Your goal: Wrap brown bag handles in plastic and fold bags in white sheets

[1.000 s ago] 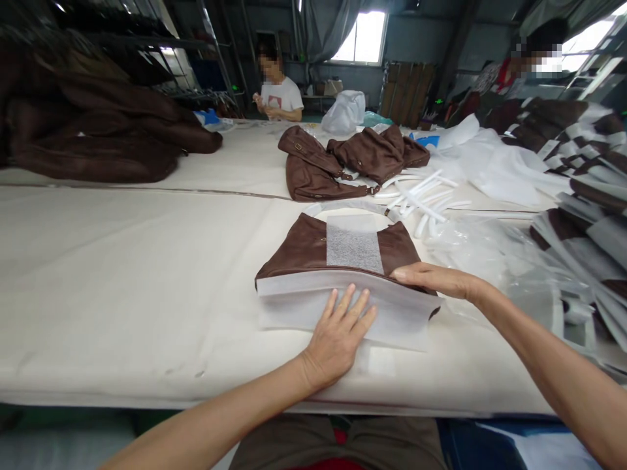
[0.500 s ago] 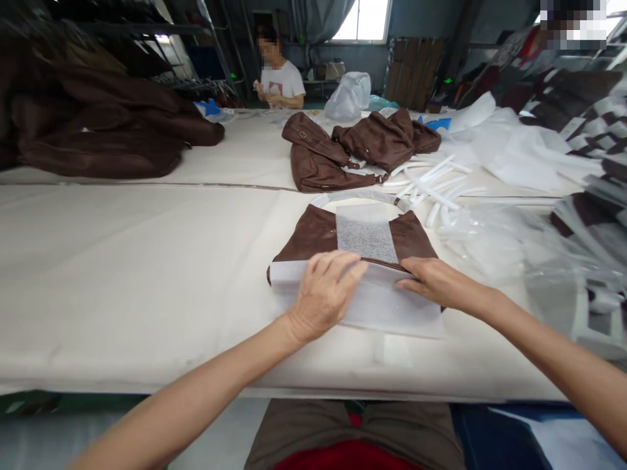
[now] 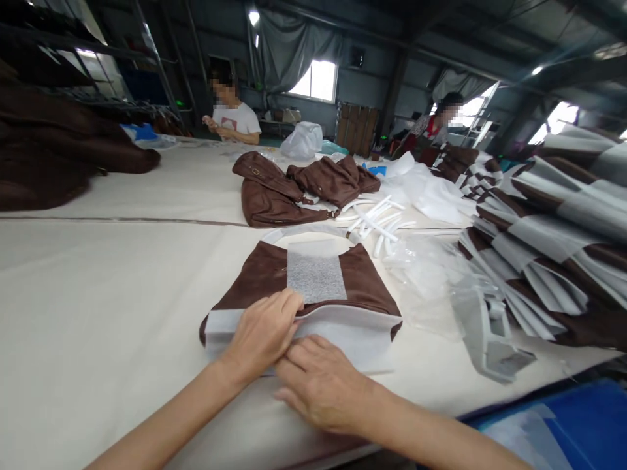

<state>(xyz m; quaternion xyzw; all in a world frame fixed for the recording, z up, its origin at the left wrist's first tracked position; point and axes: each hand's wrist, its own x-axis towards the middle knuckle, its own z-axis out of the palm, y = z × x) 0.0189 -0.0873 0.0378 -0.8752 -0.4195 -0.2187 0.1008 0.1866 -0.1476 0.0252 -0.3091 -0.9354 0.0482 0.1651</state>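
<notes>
A brown bag (image 3: 249, 271) lies on the table in front of me, its handle wrapped in white, with a grey speckled sheet (image 3: 316, 277) over its middle. White wrapping paper (image 3: 357, 333) covers the lower part of the bag. My left hand (image 3: 268, 328) has its fingers curled at the paper's upper edge, beside the bottom of the grey sheet. Close below it, my right hand (image 3: 326, 385) rests over the paper with bent fingers, its fingertips near the left hand. What lies between the fingertips is hidden.
More brown bags (image 3: 274, 196) and white tubes (image 3: 375, 219) lie behind. To the right are clear plastic (image 3: 421, 274), a grey tape dispenser (image 3: 494, 339) and a tall stack of wrapped bags (image 3: 553, 228). Two people are at the far side.
The view has turned to the right. My right hand has left the paper's right part and come beside my left hand, which is now more closed at the paper's edge.
</notes>
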